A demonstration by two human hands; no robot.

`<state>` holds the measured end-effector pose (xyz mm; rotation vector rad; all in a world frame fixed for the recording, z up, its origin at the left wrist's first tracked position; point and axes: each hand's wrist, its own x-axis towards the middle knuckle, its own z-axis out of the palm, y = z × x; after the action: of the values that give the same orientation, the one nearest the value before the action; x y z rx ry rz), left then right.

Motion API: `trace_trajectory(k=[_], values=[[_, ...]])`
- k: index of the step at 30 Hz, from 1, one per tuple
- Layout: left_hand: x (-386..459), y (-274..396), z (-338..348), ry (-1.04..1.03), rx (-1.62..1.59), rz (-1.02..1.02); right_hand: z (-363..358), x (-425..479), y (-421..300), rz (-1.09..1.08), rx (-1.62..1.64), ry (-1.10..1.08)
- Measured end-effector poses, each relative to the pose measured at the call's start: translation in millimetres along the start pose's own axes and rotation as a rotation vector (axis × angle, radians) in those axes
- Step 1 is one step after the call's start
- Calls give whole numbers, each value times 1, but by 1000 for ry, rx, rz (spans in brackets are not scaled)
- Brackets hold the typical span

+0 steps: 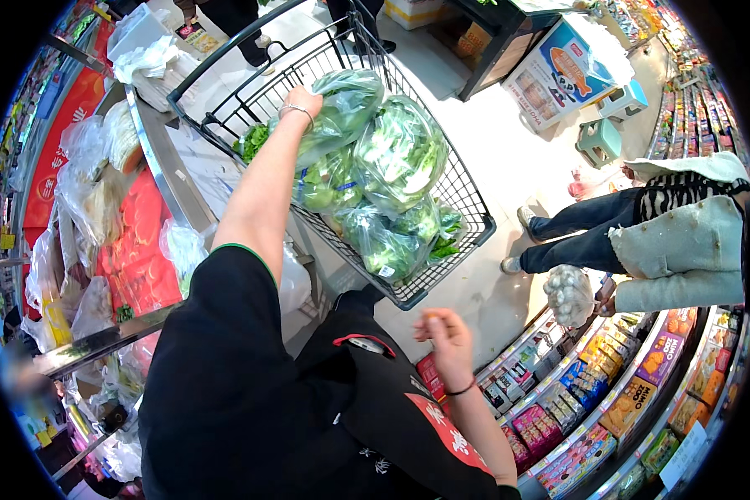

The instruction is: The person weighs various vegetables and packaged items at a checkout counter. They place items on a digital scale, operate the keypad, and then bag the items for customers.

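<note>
Ahead stands a wire shopping cart (475, 234) holding several clear plastic bags of leafy greens. My left hand (302, 103) reaches into the cart and grips the top end of a bag of greens (350, 103), with fingers partly hidden from above. Beside that bag lies a larger bag of pale green leaves (403, 153). Nearer to me in the cart is a bag of greens with a white label (387, 244). My right hand (447, 340) is raised in front of my apron, fingers curled; a small orange spot shows at the fingertips, and I cannot tell what it is.
At left, a metal-edged counter (156, 156) bears bagged cabbage (122, 137) and red packages. Shelves of boxed snacks (628, 400) curve along the lower right. A person (675, 231) with a bag of white bulbs (567, 294) stands right of the cart; other people's legs show beyond it.
</note>
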<state>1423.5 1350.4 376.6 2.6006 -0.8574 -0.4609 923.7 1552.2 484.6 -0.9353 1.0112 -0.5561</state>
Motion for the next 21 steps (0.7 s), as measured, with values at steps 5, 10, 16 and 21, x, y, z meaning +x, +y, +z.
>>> trace_trajectory(k=[5, 10, 16, 21], values=[[-37, -3, 1, 68, -9, 113, 28, 27, 5, 68, -16, -185], [-145, 17, 4, 216, -606, 186, 11, 37, 28, 86, -39, -103], [-282, 54, -12, -75, -1186, 371, -8, 26, 29, 81, -104, -39], [-401, 70, -35, -651, -1038, 792, -28, -6, -9, -404, -255, 349]])
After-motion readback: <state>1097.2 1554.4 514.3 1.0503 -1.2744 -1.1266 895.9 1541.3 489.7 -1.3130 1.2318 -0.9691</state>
